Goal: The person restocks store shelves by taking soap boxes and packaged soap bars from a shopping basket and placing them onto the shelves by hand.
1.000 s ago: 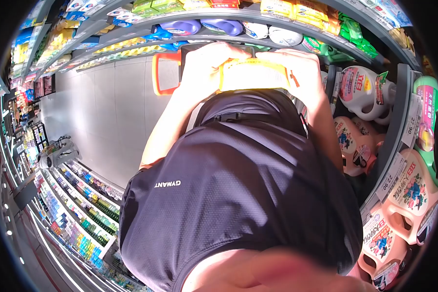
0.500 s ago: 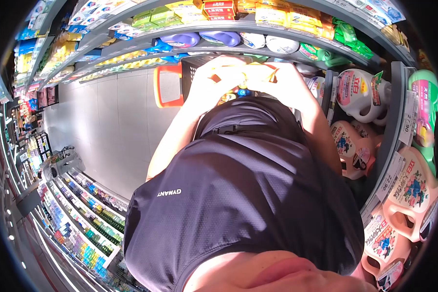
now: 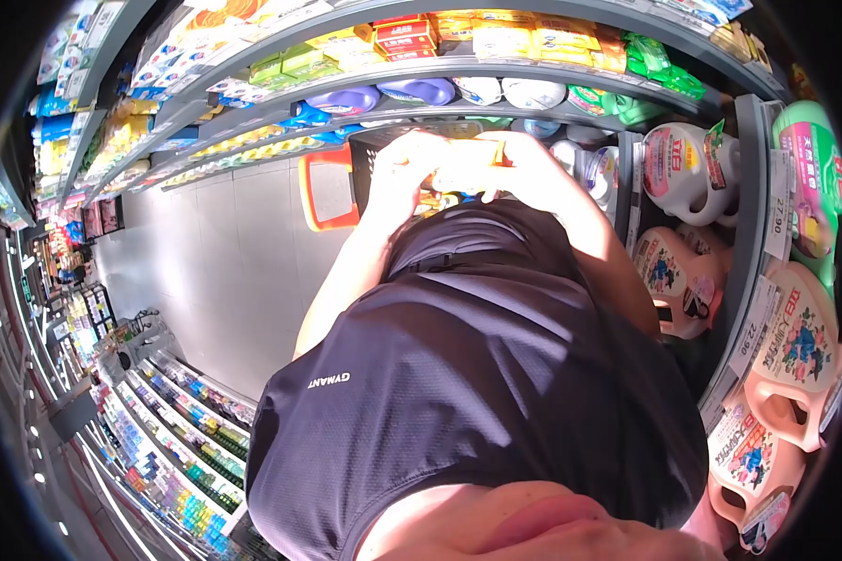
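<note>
In front of my waist, my left hand (image 3: 404, 173) and my right hand (image 3: 526, 161) hold a yellow and white package (image 3: 465, 168) between them. Strong sunlight washes out its print and shape, so its kind is unclear. The fingers of both hands are closed on its two ends. Just below and behind it sits a dark basket (image 3: 368, 150) with holes in its wall. Small yellow and blue items show in it, partly covered by my hands and shirt.
An orange-rimmed frame (image 3: 311, 192) adjoins the basket on the left. Shelves ahead carry purple bottles (image 3: 416, 91) and yellow packs (image 3: 561, 39). Close on my right stand a white jug (image 3: 674, 173) and pink detergent jugs (image 3: 795, 346). Grey floor (image 3: 225, 243) lies to the left.
The view has shifted slightly. Both hands have changed their hold on the package, which now lies across between them and hides more of the items below.
</note>
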Motion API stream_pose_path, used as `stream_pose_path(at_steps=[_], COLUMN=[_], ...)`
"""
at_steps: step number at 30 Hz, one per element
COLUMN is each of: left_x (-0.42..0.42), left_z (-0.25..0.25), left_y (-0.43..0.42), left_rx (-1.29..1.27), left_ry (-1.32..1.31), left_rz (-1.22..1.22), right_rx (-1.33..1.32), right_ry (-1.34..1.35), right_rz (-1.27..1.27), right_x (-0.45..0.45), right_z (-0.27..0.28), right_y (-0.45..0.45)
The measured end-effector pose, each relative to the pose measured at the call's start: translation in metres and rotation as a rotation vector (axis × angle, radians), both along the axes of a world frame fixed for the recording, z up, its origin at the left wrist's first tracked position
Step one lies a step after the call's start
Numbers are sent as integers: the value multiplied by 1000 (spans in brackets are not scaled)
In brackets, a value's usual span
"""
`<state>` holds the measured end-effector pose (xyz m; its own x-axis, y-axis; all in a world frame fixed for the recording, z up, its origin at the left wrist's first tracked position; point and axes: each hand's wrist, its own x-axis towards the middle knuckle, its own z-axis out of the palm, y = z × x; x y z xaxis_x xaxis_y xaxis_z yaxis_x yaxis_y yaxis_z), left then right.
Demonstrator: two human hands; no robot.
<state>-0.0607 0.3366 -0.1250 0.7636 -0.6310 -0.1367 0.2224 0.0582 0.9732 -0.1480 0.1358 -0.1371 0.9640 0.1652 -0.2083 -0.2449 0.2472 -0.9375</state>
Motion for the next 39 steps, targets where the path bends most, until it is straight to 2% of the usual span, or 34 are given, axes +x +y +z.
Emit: stream_pose_path(at_steps=[4,5,7,9,11,14,19,22,24,27,30,33,37,39], left_x=[9,13,24,35,46,57,91,119,140,149,144,139,136,134], left_z=[-9,-13,-29,-42,-54,-84,-90,-71,-67,-75,-85,-90,-97,-99], left_y=[-15,-23,-38,-48,-56,-65,-103,-137,-154,-168,-169,-166,-164,-160], left_rx=[-25,-35,-8,55,237,218,307,390,405,554,525,504,432,378], left_ry=[217,273,291,328,227,255,120,-150,-258,-172,-215,-270,-290,-263], left_rz=[35,47,31,36,-69,-141,-140,-135,-178,-213,-219,-228,-221,-205], right_rx=[117,103,75,164,203,249,180,151,259,290,326,401,502,440], right_ry=[6,14,31,-34,-53,44,76,41,-82,-81,-111,-66,-56,-63], right_rz=[-68,-149,-304,-409,-496,-538,-676,-691,-836,-959,-962,-988,-877,-907], right_x=[5,8,17,24,33,39,60,94,113,130,116,114,118,115], right_z=[-3,-11,-41,-74,-109,-130,-110,-101,-106,-125,-107,-111,-123,-122], right_y=[-9,-14,-20,-30,-41,-54,-67,-91,-99,-103,-90,-88,-98,-95])
